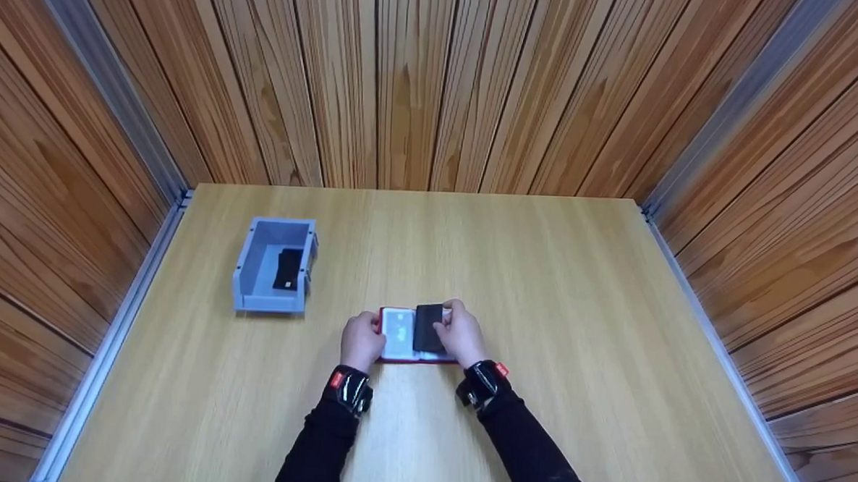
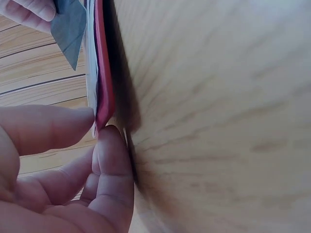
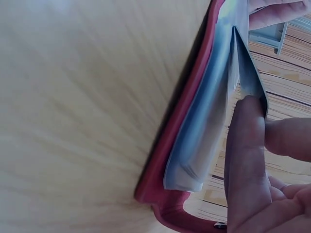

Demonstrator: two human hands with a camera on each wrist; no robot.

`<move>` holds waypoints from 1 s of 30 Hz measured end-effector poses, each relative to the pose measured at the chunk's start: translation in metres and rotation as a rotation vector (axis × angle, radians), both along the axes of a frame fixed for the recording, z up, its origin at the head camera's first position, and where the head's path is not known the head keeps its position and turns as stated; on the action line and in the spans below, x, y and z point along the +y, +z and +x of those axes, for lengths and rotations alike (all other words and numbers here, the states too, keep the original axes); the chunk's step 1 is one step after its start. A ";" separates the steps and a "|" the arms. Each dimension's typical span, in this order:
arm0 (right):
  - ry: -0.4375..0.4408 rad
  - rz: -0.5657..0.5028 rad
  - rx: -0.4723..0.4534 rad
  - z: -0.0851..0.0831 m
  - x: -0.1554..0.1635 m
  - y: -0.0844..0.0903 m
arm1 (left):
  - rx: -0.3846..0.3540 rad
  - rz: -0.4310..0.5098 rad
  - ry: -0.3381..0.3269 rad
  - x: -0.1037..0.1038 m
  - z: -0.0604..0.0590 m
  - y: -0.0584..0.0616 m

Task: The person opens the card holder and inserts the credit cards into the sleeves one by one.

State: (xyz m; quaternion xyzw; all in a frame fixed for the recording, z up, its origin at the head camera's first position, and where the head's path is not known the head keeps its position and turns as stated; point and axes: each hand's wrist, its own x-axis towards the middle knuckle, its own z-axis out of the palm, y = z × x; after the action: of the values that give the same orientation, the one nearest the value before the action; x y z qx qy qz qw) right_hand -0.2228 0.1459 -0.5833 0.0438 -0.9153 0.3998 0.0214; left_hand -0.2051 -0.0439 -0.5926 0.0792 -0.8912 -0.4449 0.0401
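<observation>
Holding red card holder [image 1: 405,334] open, your left hand [image 1: 361,342] pinching its edge | right hand [image 1: 460,334] gripping one black card [image 1: 428,326] | grey bin [image 1: 274,265] left of holder: one black card [image 1: 288,269].

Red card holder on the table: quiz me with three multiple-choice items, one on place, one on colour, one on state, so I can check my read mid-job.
1. Where is the grey bin relative to the red card holder?
A. far right
B. back left
C. on top of it

2. What colour is the card in the right hand?
A. black
B. yellow
C. green

3. How does the holder lie?
A. shut
B. open on the table
C. lifted in the air

Answers: B, the head view shows the bin left and farther back; A, the pinched card is black; B, its clear sleeves face up while the left hand steadies its edge.
</observation>
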 end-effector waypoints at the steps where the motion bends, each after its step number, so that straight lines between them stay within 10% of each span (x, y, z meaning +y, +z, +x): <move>1: -0.001 0.003 -0.007 0.000 0.000 0.000 | -0.003 0.000 -0.001 0.000 0.000 0.000; 30: 0.002 0.073 -0.032 0.001 -0.002 0.000 | -0.015 -0.010 -0.001 0.000 0.000 0.002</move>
State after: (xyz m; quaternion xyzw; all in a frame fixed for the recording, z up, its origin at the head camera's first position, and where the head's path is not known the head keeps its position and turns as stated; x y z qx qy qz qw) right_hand -0.2221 0.1436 -0.5838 0.0391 -0.9295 0.3667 0.0045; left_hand -0.2049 -0.0439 -0.5901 0.0819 -0.8938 -0.4397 0.0333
